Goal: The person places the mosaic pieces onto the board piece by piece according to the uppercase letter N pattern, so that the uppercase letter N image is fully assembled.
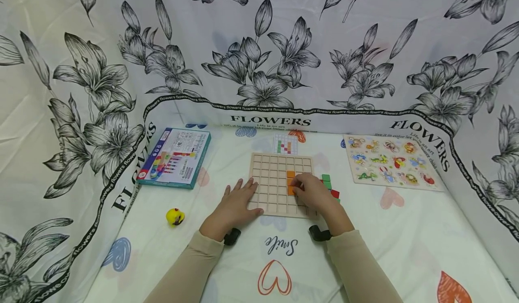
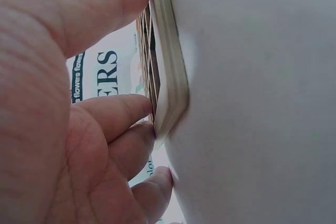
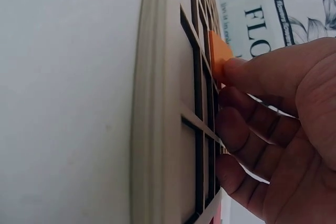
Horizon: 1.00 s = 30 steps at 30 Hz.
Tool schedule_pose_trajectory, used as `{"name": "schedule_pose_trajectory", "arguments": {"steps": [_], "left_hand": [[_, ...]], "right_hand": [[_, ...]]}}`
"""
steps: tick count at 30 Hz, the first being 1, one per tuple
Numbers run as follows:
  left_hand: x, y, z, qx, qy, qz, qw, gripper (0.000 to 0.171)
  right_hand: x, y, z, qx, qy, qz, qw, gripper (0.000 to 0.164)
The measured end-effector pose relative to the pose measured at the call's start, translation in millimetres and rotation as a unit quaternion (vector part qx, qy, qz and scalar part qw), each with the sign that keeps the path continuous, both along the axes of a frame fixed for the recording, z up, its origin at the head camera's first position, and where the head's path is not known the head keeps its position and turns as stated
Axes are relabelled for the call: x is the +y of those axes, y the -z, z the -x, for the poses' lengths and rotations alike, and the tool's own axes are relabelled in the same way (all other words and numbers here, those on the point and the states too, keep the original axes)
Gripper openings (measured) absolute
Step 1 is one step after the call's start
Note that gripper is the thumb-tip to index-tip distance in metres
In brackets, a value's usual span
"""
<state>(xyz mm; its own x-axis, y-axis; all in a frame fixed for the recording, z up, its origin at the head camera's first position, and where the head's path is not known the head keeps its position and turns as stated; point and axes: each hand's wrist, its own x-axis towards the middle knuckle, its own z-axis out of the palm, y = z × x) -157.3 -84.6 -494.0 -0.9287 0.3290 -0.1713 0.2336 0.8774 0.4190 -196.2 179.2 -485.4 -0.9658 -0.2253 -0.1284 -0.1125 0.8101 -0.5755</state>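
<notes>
Sleeves [image 1: 186,267] frame a gridded board [image 1: 269,181] under two hands. Left of the left hand [image 1: 234,204], its fingers spread and relaxed on the board's edge, sits a yellow toy [image 1: 175,217]. The right hand [image 1: 318,196] pinches an orange tile [image 3: 219,51] at the board, loose tiles [image 1: 326,182] just to its right. Beyond lie a box [image 1: 172,159], far left, a puzzle [image 1: 393,162], far right, and a card [image 1: 285,144] ahead.

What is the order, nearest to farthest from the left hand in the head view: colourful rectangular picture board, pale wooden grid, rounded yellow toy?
1. Wooden grid, touching left hand
2. Yellow toy, left of that hand
3. Picture board, far right
</notes>
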Motion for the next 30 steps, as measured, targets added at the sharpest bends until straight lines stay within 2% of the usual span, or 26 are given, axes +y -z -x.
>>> {"name": "schedule_pose_trajectory", "arguments": {"steps": [10, 15, 21, 26, 30], "left_hand": [[1, 0.6, 0.2, 0.004, 0.001, -0.002, 1.0000, 0.089], [1, 1.3, 0.5, 0.007, 0.002, 0.000, 1.0000, 0.089], [1, 2.0, 0.6, 0.008, 0.002, 0.002, 1.0000, 0.089], [1, 3.6, 1.2, 0.008, 0.001, -0.003, 1.0000, 0.090], [0, 5.8, 1.4, 0.009, 0.001, 0.000, 1.0000, 0.090]], "right_hand": [[0, -0.2, -0.8, 0.002, 0.001, 0.001, 1.000, 0.004], [9, -9.6, -5.9, 0.008, 0.004, 0.020, 1.000, 0.008], [41, -23.1, -12.4, 0.033, 0.043, 0.017, 0.998, 0.019], [76, -21.3, -13.8, 0.038, 0.078, 0.000, 0.996, 0.023], [99, -14.6, -15.7, 0.011, 0.103, -0.008, 0.995, 0.026]]}}
